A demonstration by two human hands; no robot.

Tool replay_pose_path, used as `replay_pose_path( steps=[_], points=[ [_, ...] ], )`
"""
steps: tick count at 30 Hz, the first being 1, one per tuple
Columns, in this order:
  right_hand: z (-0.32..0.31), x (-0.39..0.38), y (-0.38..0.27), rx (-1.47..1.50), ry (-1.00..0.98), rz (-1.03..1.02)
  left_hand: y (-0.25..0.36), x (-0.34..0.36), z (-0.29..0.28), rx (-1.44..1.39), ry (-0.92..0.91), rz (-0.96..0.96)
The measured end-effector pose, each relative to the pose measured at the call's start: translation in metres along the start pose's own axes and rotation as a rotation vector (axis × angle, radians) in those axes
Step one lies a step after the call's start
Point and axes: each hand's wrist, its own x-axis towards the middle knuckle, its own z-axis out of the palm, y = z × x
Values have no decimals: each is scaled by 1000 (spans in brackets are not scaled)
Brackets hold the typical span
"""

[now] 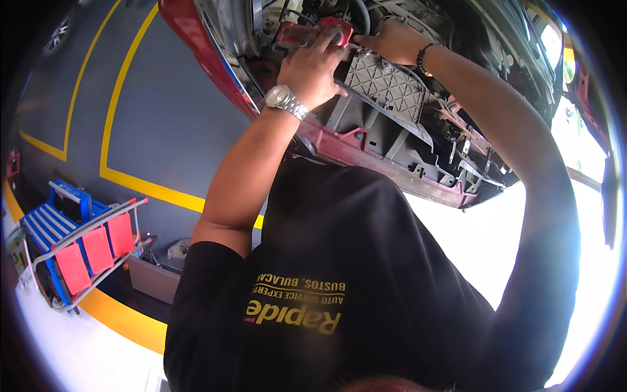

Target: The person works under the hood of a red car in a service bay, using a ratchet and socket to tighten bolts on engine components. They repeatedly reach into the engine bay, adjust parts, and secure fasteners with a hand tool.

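My left hand [313,70], with a metal watch [286,102] on its wrist, reaches into the engine bay. Its thumb stands apart, and its fingers stretch over a red part [344,31], seemingly resting on it. A little to the right is my right hand [394,43], its fingers curled in beside a dark curved hose [360,14]. What those fingers grip is hidden from sight. A beaded bracelet [421,59] circles the right wrist. Just below both hands lies a grey ribbed plastic panel [386,85].
The car's reddish front crossmember [366,157] runs between my body and the engine bay, with a red fender [199,49] to the left. Behind me at left stand a blue step platform [55,225], a folding ladder with red treads [98,249] and a grey bin [153,277].
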Motion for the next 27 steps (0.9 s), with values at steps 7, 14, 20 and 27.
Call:
replay_pose_path(
  steps=[7, 14, 20, 27],
  points=[
    [-5, -6, 0, -388, 412, -660, 2, -2, 2, 4, -28, -47],
    [-10, -3, 15, -389, 134, -530, -2, 0, 2, -5, 35, -11],
    [11, 12, 19, -424, 351, -424, -1, 0, 3, -24, 17, -20],
    [1, 14, 29, -456, 256, -628, 2, 1, -1, -3, -20, -51]
  ],
)
